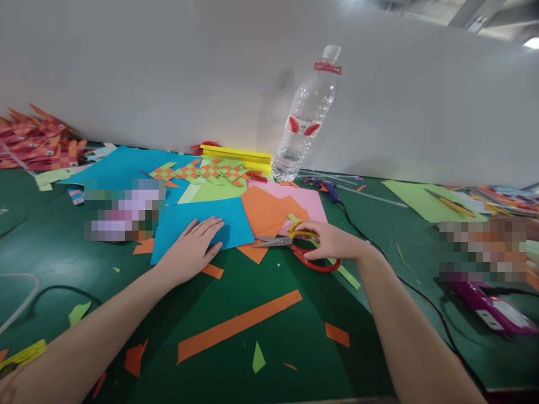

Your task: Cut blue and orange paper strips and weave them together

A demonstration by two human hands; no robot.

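The right hand (330, 241) grasps the scissors (280, 242) by their handles. Their long axis runs sideways, tips pointing left, just beside the near right corner of the blue paper (234, 220). The left hand (189, 249), nearer that paper, rests palm down on it, fingers extended, gripping nothing.
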